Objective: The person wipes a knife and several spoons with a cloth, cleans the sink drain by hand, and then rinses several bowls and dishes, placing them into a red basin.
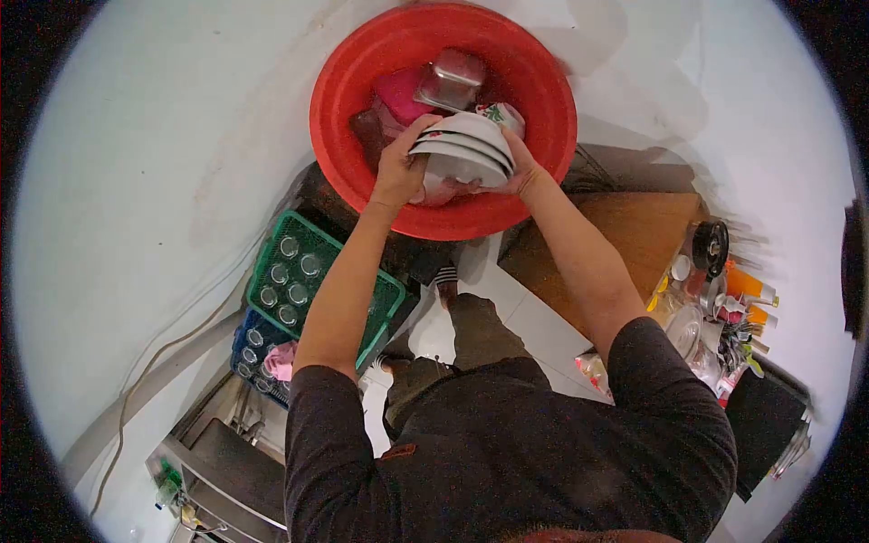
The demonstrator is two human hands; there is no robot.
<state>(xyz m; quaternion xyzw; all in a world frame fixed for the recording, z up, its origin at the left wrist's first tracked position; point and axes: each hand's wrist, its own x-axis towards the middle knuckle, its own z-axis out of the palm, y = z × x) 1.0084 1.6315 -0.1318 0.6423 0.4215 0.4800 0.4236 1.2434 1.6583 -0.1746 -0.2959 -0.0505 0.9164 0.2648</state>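
Observation:
Between my two hands is a stack of white bowls (466, 136), nested together and tilted over the large red tub (333, 109). My left hand (400, 167) grips the stack at its left side, and my right hand (523, 165) grips the right side. Fingertips of both hands are partly hidden behind the bowls. Inside the tub, a metal container (455, 74) lies beyond the stack beside a pink item (405, 89) whose kind I cannot make out. A white piece with a red and green pattern (503, 116) sits just behind the bowls.
A green basket (391, 294) holds several glasses at left, above a blue basket (249, 319) with glasses and a pink cloth (281, 360). To the right stands a wooden surface (634, 226), with orange cups (744, 282) and utensils beyond. A cable (122, 412) runs along the left wall.

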